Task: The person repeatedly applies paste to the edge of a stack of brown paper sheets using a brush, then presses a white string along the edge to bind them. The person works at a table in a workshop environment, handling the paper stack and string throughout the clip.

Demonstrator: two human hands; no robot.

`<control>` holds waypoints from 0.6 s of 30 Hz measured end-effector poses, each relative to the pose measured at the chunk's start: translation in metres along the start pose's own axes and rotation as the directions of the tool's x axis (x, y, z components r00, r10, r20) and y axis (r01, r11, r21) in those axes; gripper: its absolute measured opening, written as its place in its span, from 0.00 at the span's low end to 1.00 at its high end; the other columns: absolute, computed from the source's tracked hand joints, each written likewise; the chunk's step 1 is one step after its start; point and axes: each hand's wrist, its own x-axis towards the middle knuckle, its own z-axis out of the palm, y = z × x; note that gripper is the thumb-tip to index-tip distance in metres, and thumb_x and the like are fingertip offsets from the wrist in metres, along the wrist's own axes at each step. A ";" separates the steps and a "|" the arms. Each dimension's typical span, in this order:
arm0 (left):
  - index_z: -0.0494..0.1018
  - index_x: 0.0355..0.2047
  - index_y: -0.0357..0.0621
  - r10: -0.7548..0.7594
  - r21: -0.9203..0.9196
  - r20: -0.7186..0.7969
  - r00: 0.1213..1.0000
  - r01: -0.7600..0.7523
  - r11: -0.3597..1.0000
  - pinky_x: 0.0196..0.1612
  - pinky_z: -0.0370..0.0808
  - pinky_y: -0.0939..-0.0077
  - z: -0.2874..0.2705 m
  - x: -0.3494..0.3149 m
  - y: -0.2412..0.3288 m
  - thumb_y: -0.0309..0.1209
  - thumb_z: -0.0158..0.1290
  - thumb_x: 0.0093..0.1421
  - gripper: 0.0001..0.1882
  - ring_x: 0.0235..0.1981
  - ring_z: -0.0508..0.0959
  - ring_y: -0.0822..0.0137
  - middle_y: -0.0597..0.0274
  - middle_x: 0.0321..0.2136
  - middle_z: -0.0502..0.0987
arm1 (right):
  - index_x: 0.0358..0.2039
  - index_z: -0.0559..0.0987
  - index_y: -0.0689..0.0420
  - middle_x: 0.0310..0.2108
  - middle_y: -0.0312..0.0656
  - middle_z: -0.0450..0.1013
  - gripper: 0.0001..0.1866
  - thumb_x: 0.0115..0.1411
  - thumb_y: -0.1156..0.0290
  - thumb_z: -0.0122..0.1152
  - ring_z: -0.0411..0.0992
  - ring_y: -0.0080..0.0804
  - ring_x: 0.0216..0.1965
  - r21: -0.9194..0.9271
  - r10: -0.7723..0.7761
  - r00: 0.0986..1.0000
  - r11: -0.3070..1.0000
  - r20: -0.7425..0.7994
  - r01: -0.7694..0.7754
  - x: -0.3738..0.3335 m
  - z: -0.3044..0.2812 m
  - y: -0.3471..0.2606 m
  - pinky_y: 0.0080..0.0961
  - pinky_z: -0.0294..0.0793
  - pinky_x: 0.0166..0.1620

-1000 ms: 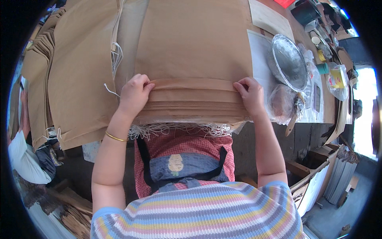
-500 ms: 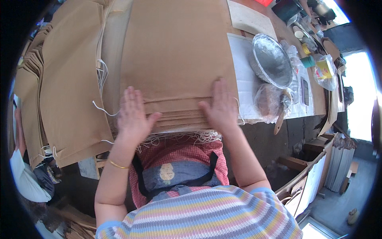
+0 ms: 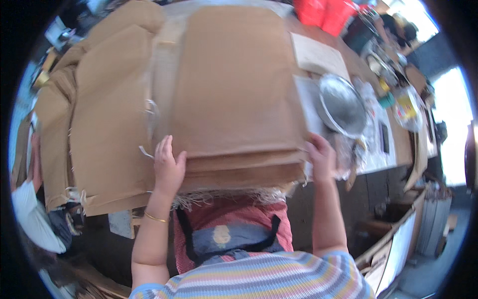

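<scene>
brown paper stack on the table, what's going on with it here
A person in a striped top is bare-handed at a stack of brown paper. The left grip is open by its near left corner; the right grip is at the near right corner, too blurred to tell whether it pinches. White strings hang in a tangle along the near edge. Another brown stack lies to the left, a metal bowl to the right.

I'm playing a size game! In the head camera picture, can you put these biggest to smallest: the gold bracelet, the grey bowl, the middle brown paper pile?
As they look there, largest to smallest:
1. middle brown paper pile
2. grey bowl
3. gold bracelet
</scene>
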 end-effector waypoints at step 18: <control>0.65 0.24 0.36 -0.318 -0.028 -0.604 0.731 0.378 0.925 0.24 0.64 0.69 -0.178 -0.113 -0.164 0.34 0.43 0.67 0.17 0.19 0.63 0.67 0.55 0.16 0.64 | 0.56 0.63 0.60 0.35 0.50 0.73 0.21 0.61 0.76 0.49 0.72 0.32 0.35 0.128 -0.300 0.794 0.953 0.529 0.274 -0.064 0.218 -0.041 0.31 0.72 0.41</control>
